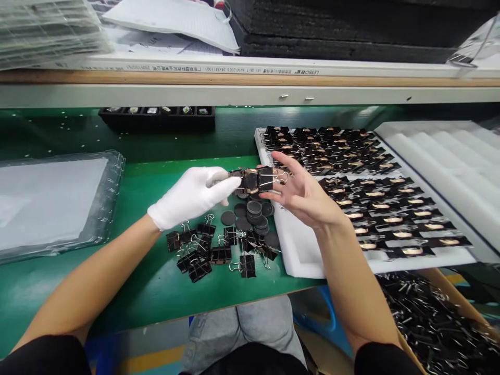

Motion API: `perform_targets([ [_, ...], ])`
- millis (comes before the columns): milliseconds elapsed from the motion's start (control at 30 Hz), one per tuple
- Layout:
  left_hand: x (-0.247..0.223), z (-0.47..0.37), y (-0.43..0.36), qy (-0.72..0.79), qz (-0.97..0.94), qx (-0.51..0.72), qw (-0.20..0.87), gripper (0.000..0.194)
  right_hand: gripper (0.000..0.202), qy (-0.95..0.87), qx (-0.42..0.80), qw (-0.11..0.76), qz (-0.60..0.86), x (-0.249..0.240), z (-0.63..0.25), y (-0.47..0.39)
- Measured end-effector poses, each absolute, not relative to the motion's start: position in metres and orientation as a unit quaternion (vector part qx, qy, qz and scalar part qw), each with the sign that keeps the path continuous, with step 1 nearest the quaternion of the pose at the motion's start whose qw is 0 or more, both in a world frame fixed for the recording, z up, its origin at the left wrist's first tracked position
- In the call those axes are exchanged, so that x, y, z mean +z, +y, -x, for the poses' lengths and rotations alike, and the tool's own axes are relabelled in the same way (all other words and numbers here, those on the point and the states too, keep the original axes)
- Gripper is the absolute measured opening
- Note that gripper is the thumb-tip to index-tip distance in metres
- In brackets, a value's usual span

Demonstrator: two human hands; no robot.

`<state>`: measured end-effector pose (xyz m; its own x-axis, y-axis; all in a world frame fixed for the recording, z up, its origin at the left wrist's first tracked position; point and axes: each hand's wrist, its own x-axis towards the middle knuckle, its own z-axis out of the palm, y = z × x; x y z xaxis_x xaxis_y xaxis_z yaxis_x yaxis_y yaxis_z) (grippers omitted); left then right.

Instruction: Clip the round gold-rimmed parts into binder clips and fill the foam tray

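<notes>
Above the green counter [144, 286], the gloved left hand [187, 198] steadies a dark clamped piece [251, 180], its grip pinched between thumb and fingers. The bare right hand [312, 203] has its fingers spread around the clip's wire handles; whether they touch, I cannot tell. Just below lie loose black discs [253, 207] and black binder clips [199, 270]. Beside them, a white foam tray [292, 260] carries rows of clips with tan pieces between. At lower right, a cardboard box [466, 307] holds a heap of black clips. Under the shelf [175, 97], a black tray [156, 123] holds small pieces in separate compartments.
</notes>
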<state>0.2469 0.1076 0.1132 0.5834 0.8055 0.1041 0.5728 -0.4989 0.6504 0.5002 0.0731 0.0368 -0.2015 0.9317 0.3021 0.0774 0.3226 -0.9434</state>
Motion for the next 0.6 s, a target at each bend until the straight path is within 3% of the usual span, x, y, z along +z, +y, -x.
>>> perform_targets([
  [100,0.110,-0.247,0.109,0.406,-0.846,0.189,0.289,0.049,0.078,-0.526,0.524,0.538,0.398,0.042,-0.485,0.071],
  [233,0.108,-0.245,0.110,0.401,-0.847,0.167,0.306,0.047,0.056,-0.460,0.524,0.582,0.419,0.043,-0.472,0.071],
  [500,0.108,-0.248,0.108,0.395,-0.863,0.184,0.257,0.044,0.056,-0.479,0.512,0.595,0.393,0.042,-0.473,0.074],
  [600,0.108,-0.248,0.111,0.400,-0.865,0.181,0.241,0.042,0.053,-0.522,0.445,0.615,0.390,0.039,-0.471,0.077],
])
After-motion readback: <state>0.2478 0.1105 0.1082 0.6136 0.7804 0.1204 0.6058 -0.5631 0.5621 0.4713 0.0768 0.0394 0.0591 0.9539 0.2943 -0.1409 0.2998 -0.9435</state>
